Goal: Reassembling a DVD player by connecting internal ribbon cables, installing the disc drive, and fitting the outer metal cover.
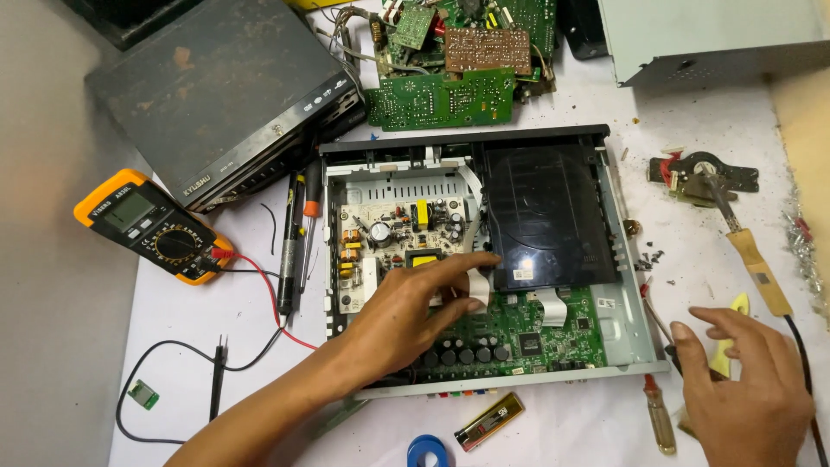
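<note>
An opened disc player chassis (631, 342) lies in the middle of the white table, showing a beige power board (398, 233), a green main board (527, 333) and a black disc drive (545, 216). My left hand (406, 316) reaches into it, thumb and fingers pinching a white flat ribbon cable (478, 290) next to the drive's front left corner. My right hand (743, 389) hovers at the chassis's right front corner with fingers spread, over a yellow-handled tool (737, 307) and a pair of pliers; it grips nothing that I can see.
A yellow multimeter (151, 227) with red and black leads lies left. A closed black player (216, 95) sits at back left, loose green circuit boards (450, 82) at the back. A soldering iron (752, 259) on its stand lies right. A small screwdriver (659, 419), lighter (490, 421) and blue tape roll (430, 451) sit near the front.
</note>
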